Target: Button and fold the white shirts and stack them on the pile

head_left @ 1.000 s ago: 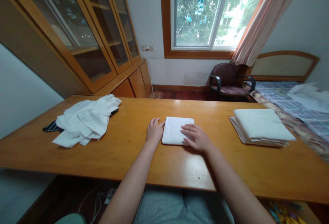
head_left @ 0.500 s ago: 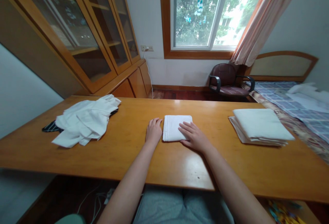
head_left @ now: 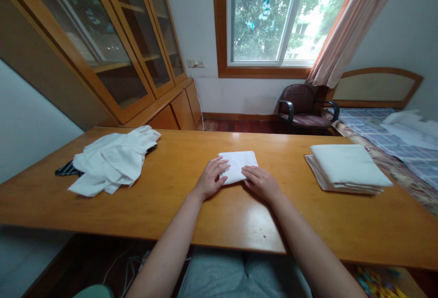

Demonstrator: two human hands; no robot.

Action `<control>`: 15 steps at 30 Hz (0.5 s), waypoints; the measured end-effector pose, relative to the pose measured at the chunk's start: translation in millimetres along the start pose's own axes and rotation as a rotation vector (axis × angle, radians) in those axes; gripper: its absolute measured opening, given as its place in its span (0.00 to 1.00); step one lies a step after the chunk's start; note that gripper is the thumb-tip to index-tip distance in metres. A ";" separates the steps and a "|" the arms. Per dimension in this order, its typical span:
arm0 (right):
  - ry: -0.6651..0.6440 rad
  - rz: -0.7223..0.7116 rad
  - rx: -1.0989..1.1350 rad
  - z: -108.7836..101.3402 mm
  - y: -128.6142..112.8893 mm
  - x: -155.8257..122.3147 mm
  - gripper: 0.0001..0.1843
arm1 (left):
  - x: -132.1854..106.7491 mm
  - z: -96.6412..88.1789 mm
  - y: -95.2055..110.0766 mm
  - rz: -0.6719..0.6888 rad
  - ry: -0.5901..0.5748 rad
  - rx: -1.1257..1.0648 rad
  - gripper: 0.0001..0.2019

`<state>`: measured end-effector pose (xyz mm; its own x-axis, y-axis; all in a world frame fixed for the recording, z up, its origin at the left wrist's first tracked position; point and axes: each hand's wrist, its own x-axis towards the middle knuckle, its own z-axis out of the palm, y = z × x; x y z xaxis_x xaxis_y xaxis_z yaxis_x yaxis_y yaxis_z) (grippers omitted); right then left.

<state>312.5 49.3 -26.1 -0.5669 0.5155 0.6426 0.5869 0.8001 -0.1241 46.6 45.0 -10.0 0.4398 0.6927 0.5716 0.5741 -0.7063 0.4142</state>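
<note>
A small folded white cloth (head_left: 239, 163) lies on the wooden table (head_left: 171, 197) straight ahead of me. My left hand (head_left: 210, 178) rests on the cloth's near left part, fingers stretched over it. My right hand (head_left: 260, 180) lies flat at the cloth's near right corner, fingers apart and touching the fabric. Both hands cover the cloth's near edge.
A loose heap of white garments (head_left: 112, 159) with a dark striped piece under it lies at the table's left. A stack of folded cream cloths (head_left: 345, 168) sits at the right. Beyond are a dark armchair (head_left: 304, 106), a bed (head_left: 393, 138), and a glass-fronted cabinet (head_left: 112, 47).
My left hand has moved from beside the cloth onto its near left part. The cloth looks shorter front to back, its near edge now under both hands. My right hand has slid slightly nearer.
</note>
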 end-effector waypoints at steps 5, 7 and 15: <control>0.058 0.032 -0.016 -6.3 -0.9 3.1 0.17 | 1.0 -0.8 3.9 0.080 -0.077 -0.048 0.36; 0.072 0.040 -0.010 -8.3 -1.8 3.7 0.17 | 1.0 2.5 3.8 0.081 -0.075 -0.012 0.36; 0.069 0.013 0.043 -11.6 -6.5 3.5 0.15 | 1.2 7.6 -3.4 0.098 0.017 0.030 0.22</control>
<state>313.4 42.4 -14.2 -0.5173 0.5051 0.6908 0.5680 0.8065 -0.1644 50.4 49.3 -16.1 0.4830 0.6176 0.6207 0.5497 -0.7657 0.3341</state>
